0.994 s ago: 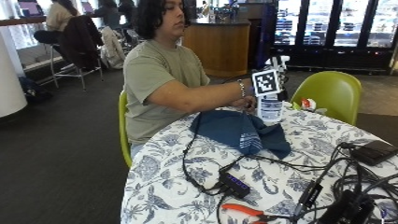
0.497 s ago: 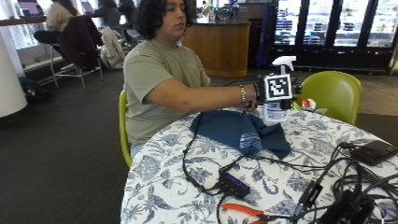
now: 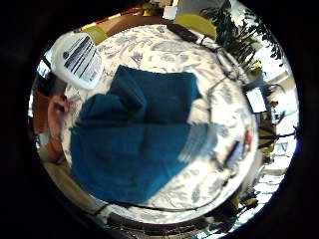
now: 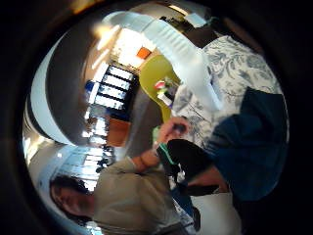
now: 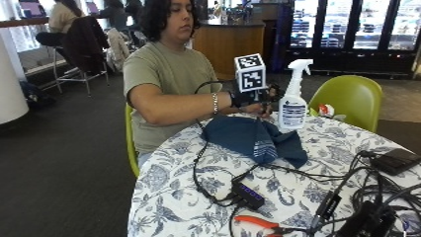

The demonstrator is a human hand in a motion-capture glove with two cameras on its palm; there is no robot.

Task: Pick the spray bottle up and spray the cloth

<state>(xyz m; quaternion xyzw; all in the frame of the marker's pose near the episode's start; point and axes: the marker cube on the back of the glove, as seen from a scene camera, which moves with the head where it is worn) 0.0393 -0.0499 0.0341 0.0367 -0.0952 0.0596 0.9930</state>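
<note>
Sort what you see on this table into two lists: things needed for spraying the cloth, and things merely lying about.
Needed for the job:
spray bottle
blue cloth
gloved right hand

Merely lying about:
orange-handled pliers
black cables
black device near the table's edge

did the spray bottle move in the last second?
Yes. The spray bottle was lifted beside the gloved right hand, and now stands on the table beside the blue cloth.

Camera positions: one outside, two on the palm

Outside view looks across the round table (image 5: pixel 197 207) at the seated person; little-finger palm view faces down, close over the blue cloth (image 3: pixel 139 144); thumb view faces the person; all share cloth and tablecloth.
</note>
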